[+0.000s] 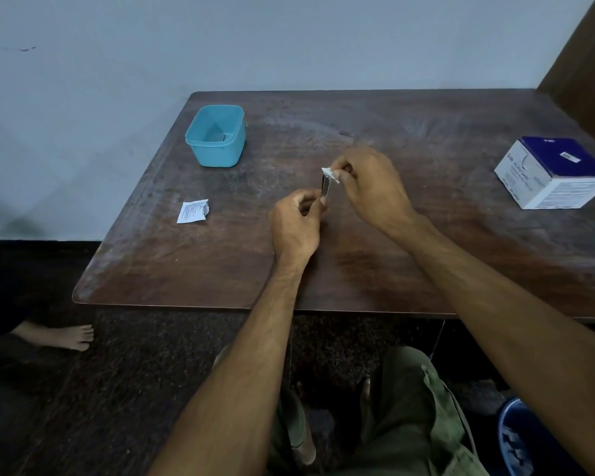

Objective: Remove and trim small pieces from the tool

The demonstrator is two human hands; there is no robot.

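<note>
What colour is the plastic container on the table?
Light blue plastic container, seen in the head view.

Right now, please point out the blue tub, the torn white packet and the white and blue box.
blue tub (200, 156): head view, on its front wall.
torn white packet (193, 211): head view, on its printed face.
white and blue box (560, 156): head view, on its blue top.
</note>
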